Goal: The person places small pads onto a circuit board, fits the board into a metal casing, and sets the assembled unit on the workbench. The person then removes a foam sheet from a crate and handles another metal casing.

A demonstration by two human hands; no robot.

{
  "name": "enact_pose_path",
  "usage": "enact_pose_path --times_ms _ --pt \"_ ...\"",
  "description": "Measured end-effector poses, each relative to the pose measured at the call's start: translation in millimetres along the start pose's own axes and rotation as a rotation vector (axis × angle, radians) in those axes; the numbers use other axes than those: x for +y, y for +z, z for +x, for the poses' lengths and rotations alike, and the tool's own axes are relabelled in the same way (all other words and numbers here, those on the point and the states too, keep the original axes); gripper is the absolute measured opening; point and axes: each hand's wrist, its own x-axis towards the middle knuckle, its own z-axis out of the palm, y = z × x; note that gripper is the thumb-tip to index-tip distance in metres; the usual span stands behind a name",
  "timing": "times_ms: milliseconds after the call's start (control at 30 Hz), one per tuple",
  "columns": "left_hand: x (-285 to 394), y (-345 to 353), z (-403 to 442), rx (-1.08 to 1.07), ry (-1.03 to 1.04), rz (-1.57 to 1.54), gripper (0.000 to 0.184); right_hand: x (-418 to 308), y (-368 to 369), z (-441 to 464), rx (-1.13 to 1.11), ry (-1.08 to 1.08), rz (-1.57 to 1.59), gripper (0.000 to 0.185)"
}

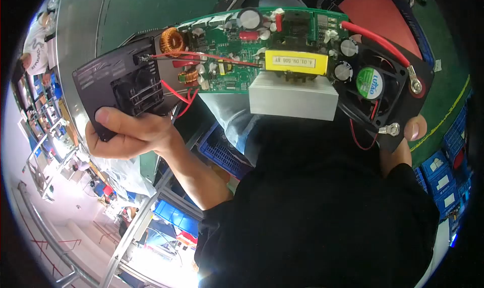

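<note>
A green circuit board [242,76] is held up in front of my chest, with a black end panel on either side. My left hand [128,134] is closed on the lower edge of the slotted end panel [98,71], its thumb lying across the front. My right hand [411,136] pinches the bottom corner of the fan panel [414,109]; most of its fingers are hidden. On the board are a yellow transformer [296,62], a finned heat sink [293,96] and a copper coil [172,40]. Red wires [212,57] link the board to the slotted panel. A thick red cable [375,37] ends at a ring terminal on the fan panel.
Below the board is a blue crate [222,154] beside clear plastic wrap [232,116]. Blue bins [438,182] stand on the green floor at right. A metal rail [126,242] runs along the lower left, and a person [36,48] is at far left.
</note>
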Motion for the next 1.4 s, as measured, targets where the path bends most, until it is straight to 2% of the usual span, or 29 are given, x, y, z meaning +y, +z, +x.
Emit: enact_pose_path --times_ms 167,233,300,367,400,467,533,633,667,733,767,833,867,933,967,1000,1100,1133,1167,1233,1267,1333,1400 --pt "-6 -4 4 0.040 0.167 0.142 0.034 -2 -5 0 -0.071 0.038 -0.021 0.058" --pt "-2 -4 -1 0.021 0.063 0.173 0.034 -3 -10 1 -0.160 0.056 -0.054 0.057" --pt "0 -6 -3 0.047 0.063 0.300 0.036 -2 -12 1 -0.272 0.061 -0.091 0.056" --pt "5 -3 -3 0.063 -0.012 0.258 0.038 -3 -15 5 -0.381 0.053 -0.134 0.055" --pt "-20 -24 -4 -0.047 0.227 0.400 0.047 -5 -19 5 -0.446 0.057 -0.145 0.054" --pt "-15 -18 0 -0.158 0.540 0.463 0.053 -5 -25 8 -0.526 0.050 -0.199 0.053" --pt "-27 -26 6 -0.139 0.837 0.531 0.050 -5 -28 11 -0.590 0.051 -0.233 0.052" --pt "-22 -32 1 -0.188 0.781 0.634 0.059 -4 -31 18 -0.657 0.056 -0.265 0.050" --pt "-14 -30 -6 -0.181 0.539 0.575 0.063 -3 -32 20 -0.679 0.058 -0.274 0.050" --pt "-15 -31 -5 -0.170 0.299 0.514 0.067 -1 -33 22 -0.722 0.052 -0.288 0.049" --pt "-25 -35 -1 -0.191 0.529 0.586 0.067 0 -33 24 -0.738 0.052 -0.288 0.048" --pt "-34 -45 -6 -0.211 0.762 0.657 0.067 2 -37 22 -0.761 0.065 -0.310 0.047" --pt "-35 -51 -13 -0.181 0.429 0.581 0.068 5 -38 21 -0.767 0.068 -0.327 0.047" --pt "-37 -55 -20 -0.146 0.103 0.496 0.069 11 -38 21 -0.775 0.034 -0.343 0.043" --pt "-38 -55 -20 -0.144 0.067 0.448 0.071 12 -28 28 -0.772 -0.016 -0.333 0.040" --pt "-38 -55 -20 -0.140 0.050 0.422 0.071 9 -16 44 -0.813 -0.093 -0.197 0.044" --pt "-37 -54 -20 -0.131 0.024 0.424 0.072 6 -19 38 -0.801 -0.075 -0.200 0.050" --pt "-37 -53 -19 -0.130 0.020 0.433 0.073 4 -20 36 -0.764 -0.047 -0.211 0.053" --pt "-36 -50 -16 -0.185 0.272 0.506 0.073 2 -21 31 -0.713 -0.014 -0.219 0.057" --pt "-36 -48 -16 -0.240 0.524 0.579 0.073 -3 -20 20 -0.546 0.078 -0.225 0.063" --pt "-36 -48 -19 -0.187 0.379 0.521 0.069 -6 -18 14 -0.434 0.127 -0.223 0.067" --pt "-22 -36 -18 -0.138 0.234 0.466 0.065 -11 -13 -1 -0.190 0.222 -0.200 0.074" --pt "4 -10 -10 0.071 -0.136 0.256 0.051 -14 -9 -18 0.062 0.288 -0.173 0.081"
